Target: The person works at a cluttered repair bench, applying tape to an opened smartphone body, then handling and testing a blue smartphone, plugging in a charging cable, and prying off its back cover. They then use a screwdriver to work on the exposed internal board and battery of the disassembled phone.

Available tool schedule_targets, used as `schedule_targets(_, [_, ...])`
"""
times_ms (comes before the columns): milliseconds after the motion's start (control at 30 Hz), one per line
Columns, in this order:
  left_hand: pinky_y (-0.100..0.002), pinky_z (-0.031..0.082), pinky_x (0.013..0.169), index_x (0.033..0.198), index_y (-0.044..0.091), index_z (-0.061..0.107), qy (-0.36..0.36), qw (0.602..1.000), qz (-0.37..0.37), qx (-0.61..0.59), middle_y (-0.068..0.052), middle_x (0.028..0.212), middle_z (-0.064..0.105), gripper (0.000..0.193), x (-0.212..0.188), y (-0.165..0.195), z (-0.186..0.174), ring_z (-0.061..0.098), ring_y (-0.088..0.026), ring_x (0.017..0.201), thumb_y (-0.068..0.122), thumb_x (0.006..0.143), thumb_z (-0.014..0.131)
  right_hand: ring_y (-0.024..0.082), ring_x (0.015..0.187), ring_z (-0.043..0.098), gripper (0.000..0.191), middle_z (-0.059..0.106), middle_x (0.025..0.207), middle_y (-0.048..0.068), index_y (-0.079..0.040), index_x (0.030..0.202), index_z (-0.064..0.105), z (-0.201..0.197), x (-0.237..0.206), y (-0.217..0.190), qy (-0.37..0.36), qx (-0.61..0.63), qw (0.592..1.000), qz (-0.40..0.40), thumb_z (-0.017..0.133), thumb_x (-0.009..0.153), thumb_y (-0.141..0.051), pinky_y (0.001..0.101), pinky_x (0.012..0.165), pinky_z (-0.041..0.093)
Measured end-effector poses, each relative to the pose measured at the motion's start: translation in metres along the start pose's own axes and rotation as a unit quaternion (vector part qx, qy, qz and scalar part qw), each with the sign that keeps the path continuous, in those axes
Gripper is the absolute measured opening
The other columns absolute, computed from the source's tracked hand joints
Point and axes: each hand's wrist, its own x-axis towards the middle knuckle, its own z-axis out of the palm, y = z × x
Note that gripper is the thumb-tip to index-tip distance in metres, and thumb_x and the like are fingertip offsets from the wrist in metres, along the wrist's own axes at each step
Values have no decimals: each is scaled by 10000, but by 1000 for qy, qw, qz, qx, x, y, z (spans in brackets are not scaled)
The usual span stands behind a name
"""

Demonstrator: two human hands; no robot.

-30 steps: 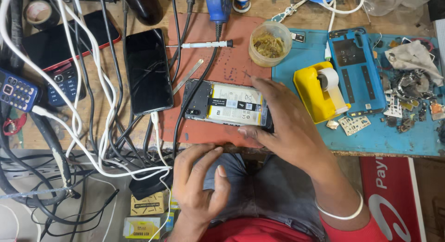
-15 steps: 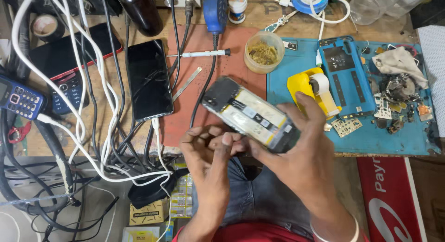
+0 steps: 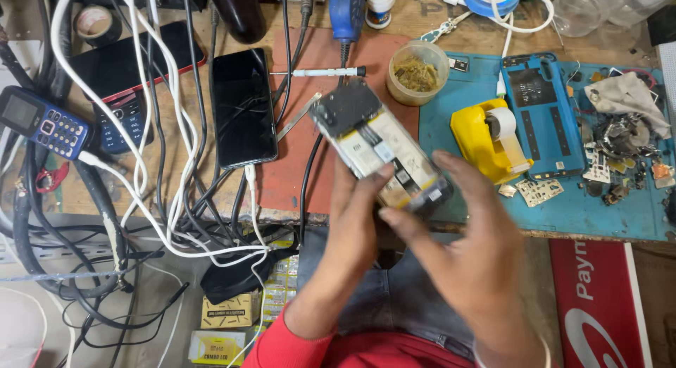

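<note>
An opened phone (image 3: 380, 146), its back cover off and its battery and inner parts laid bare, is held tilted above the front edge of the wooden workbench (image 3: 422, 16), its camera end pointing up and to the left over the red-brown mat (image 3: 310, 58). It is grasped from below by the left hand (image 3: 355, 220), whose fingertips are pressed against its lower left side. The right hand (image 3: 468, 259) is blurred; its fingers are curled about the lower right end of the phone and appear to be touching it, though the exact grip cannot be told. A red sleeve (image 3: 282, 343) is seen at the left forearm, and blue jeans (image 3: 401, 304) are seen beneath both hands. Just left of the held phone, a black smartphone (image 3: 244, 107) with a cracked screen is laid flat on the bench, with a white cable plugged into its lower end. Further left, a blue keypad phone (image 3: 42, 121) is found among tangled white and black cables (image 3: 148, 164). Behind the held phone, a thin screwdriver (image 3: 327, 72) is laid across the mat, and a round tub (image 3: 417, 72) of brownish material is set just beside it. To the right, a blue mat (image 3: 598, 213) is spread, on which a yellow tape dispenser (image 3: 489, 139), a blue phone back cover (image 3: 542, 114) and a heap of small parts (image 3: 620, 142) are placed.
</note>
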Motion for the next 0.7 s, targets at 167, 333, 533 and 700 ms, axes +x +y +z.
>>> schedule_targets(167, [-424,518,1035,1489,40,413,16,993,-64,-102,-108,1314,599,551,27,3,-7,617,-227,1208,81,954,540,302,1076,699,412,716,1216,211,39,1287,690,-44,28,56,130,-48,983,119,821,1054,-274,381,962,557])
schedule_targets(333, [-459,515,1076,1503,-35,447,-25,984,-49,-169,-188,1379,620,573,22,5,-9,642,-306,1230,363,1091,435,405,990,697,623,697,1134,300,134,1270,656,-62,39,102,42,-209,967,139,901,865,-270,463,831,538])
schedule_targets(533, [-546,553,1024,1493,-20,483,-47,976,-25,-213,-248,1348,645,772,14,13,-11,645,-392,1225,616,1072,359,424,833,693,714,710,981,298,146,1216,674,-57,42,126,9,-289,953,89,956,692,-249,473,709,535])
schedule_targets(700, [-524,587,899,1412,14,498,-16,966,-87,-243,-163,1195,660,663,24,10,-16,691,-332,1048,566,1057,410,245,676,630,436,699,866,195,94,1110,701,-62,48,149,-46,-120,968,214,900,864,-207,390,609,489])
